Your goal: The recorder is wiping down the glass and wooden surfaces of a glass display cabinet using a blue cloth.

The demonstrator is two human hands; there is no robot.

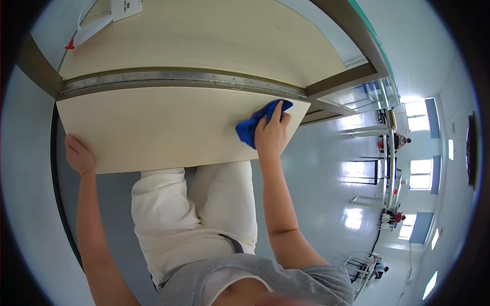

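A cream-coloured hinged panel (160, 130) lies in front of me, joined by a long metal piano hinge (183, 77) to a cabinet frame. My right hand (272, 132) presses a crumpled blue cloth (249, 130) onto the panel near its right end, fingers spread over the fabric. At the panel's left edge, my left hand (79, 155) rests against the corner, its fingertips partly hidden by the edge. Beyond the hinge, inside the frame, is a cream board (214, 38).
A white box (126, 8) bearing writing, a white object (92, 30) with a cord and a red piece (70, 45) lie at the upper left. A glass-sided part (360, 95) adjoins the frame at right. Farther off are white tables (389, 168) and several people.
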